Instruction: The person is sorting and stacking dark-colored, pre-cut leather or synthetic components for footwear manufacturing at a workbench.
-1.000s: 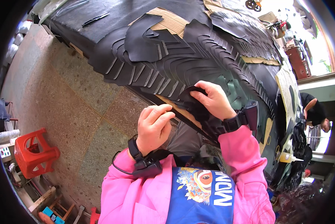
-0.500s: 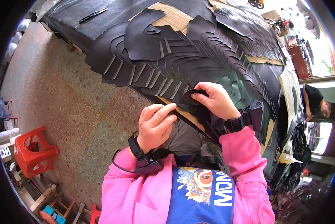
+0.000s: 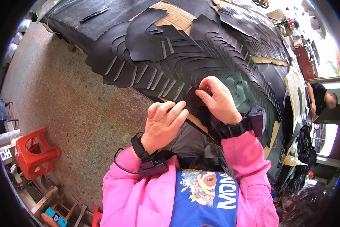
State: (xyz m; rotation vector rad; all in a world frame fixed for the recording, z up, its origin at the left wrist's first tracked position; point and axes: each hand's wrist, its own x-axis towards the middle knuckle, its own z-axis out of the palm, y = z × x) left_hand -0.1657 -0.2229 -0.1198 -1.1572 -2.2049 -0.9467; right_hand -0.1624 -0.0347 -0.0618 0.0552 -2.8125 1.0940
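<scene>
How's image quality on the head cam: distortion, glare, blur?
Head view: strong fisheye, the table edge bows and a black vignette rings the frame; even daylight, only soft shadows under the left hand and right hand; the doorway at upper right is blown out; the black piece is sharp, no motion blur visible.

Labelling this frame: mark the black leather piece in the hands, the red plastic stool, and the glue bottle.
black leather piece (image 3: 193, 101): head view, on its upper part, between both hands.
red plastic stool (image 3: 36, 154): head view, on its seat top, left edge.
glue bottle (image 3: 290, 161): head view, on its yellowish body, lower right.
</scene>
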